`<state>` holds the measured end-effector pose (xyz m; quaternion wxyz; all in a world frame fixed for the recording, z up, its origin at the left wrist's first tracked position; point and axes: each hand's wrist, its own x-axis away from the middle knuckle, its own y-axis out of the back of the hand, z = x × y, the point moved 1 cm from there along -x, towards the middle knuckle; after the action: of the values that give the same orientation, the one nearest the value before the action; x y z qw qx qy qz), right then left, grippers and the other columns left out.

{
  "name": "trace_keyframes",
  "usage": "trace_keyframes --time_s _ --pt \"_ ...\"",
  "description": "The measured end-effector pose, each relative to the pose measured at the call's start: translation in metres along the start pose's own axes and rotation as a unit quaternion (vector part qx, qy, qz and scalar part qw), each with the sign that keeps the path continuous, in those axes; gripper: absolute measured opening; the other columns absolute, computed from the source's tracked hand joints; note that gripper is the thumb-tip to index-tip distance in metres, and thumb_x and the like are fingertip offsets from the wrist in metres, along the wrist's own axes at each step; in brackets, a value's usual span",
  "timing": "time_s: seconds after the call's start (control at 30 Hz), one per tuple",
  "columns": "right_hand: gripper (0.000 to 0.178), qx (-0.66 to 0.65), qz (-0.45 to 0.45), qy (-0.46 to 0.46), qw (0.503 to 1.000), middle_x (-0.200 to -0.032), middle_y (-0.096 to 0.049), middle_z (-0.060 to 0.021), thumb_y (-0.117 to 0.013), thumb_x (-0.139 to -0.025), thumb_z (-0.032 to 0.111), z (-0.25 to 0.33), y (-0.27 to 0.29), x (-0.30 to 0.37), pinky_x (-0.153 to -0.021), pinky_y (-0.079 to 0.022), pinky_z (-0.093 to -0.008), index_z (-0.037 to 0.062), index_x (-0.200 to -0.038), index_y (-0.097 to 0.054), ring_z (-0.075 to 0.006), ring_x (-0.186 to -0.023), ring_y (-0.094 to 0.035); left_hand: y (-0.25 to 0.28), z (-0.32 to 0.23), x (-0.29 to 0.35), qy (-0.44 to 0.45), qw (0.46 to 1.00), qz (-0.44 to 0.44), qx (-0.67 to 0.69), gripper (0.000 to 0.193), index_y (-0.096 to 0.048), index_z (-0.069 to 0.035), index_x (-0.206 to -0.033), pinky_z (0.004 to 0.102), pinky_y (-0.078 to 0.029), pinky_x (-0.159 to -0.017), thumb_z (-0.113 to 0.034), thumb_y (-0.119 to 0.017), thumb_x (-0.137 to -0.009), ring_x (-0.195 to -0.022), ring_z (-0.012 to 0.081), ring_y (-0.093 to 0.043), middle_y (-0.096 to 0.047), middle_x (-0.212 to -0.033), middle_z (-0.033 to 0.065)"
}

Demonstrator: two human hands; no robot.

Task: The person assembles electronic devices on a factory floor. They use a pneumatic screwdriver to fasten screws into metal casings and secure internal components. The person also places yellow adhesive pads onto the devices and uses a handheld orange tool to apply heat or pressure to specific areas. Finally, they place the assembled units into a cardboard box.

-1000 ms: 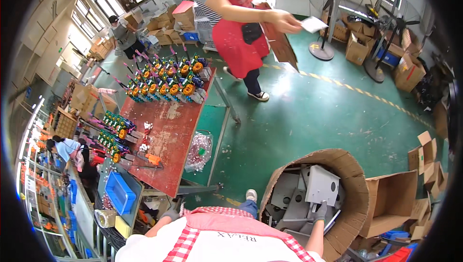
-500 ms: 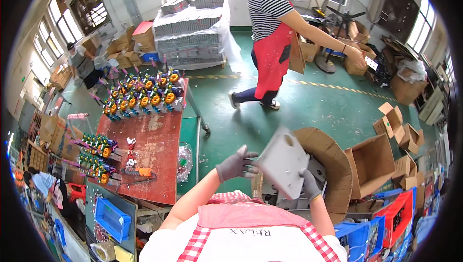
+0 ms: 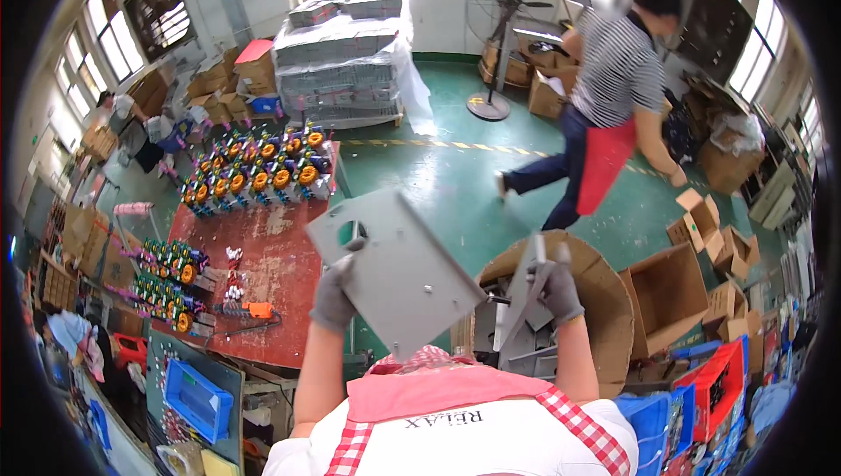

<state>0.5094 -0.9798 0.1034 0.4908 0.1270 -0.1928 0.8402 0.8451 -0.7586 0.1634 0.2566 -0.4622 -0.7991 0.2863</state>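
My left hand point(image 3: 335, 297), in a grey glove, grips the edge of a flat grey metal plate point(image 3: 407, 257). The plate has one large hole near a corner and several small studs, and it is tilted in front of my chest. My right hand point(image 3: 559, 290), also gloved, is closed around a narrower grey metal piece point(image 3: 519, 308) seen nearly edge-on. That piece is over a round cardboard drum point(image 3: 613, 301). More grey metal parts point(image 3: 536, 342) lie inside the drum, partly hidden by the held pieces.
A red worktable point(image 3: 285, 253) at left bears several assemblies with orange rings point(image 3: 236, 183) and an orange-handled tool point(image 3: 258, 310). An open carton point(image 3: 670, 301) adjoins the drum. Another person point(image 3: 604, 99) walks at the far right. A wrapped stack point(image 3: 342, 64) stands behind.
The plate has passed from my right hand to my left and moved left. My right hand now holds another metal piece over the drum. The other person has walked right.
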Motion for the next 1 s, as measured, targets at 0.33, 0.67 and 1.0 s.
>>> trace_keyframes --time_s 0.33,0.67,1.0 --pt "0.042 0.179 -0.232 0.647 0.704 -0.113 -0.054 -0.0141 -0.063 -0.085 0.013 0.129 -0.138 0.037 -0.083 -0.049 -0.0328 -0.0036 -0.121 -0.048 -0.0237 -0.094 -0.056 0.154 -0.053 0.221 -0.264 0.912 -0.267 0.162 0.017 -0.056 -0.008 -0.091 0.0448 -0.055 -0.075 -0.023 -0.057 -0.085 -0.081 0.0227 -0.062 -0.061 -0.086 0.0063" --pt "0.049 0.083 -0.212 0.824 0.518 -0.107 -0.057 -0.0125 -0.065 -0.085 0.029 0.084 -0.465 0.077 -0.078 -0.050 -0.0319 -0.0045 -0.117 -0.050 -0.0212 -0.088 -0.060 0.296 -0.035 0.451 -0.428 0.717 -0.500 0.230 0.024 -0.054 0.000 -0.108 0.0329 -0.059 -0.069 -0.003 -0.051 -0.084 -0.081 0.0212 -0.065 -0.064 -0.092 0.0099" --pt "0.048 0.099 0.361 0.837 0.398 -0.097 -0.059 -0.0133 -0.062 -0.079 0.030 -0.015 -0.773 0.265 -0.072 -0.049 -0.0332 -0.0033 -0.113 -0.052 -0.0201 -0.083 -0.059 0.478 -0.028 0.505 -0.306 0.756 -0.470 0.338 0.004 -0.057 -0.005 -0.085 0.0286 -0.058 -0.068 -0.009 -0.057 -0.086 -0.079 0.0168 -0.063 -0.062 -0.083 0.0051"
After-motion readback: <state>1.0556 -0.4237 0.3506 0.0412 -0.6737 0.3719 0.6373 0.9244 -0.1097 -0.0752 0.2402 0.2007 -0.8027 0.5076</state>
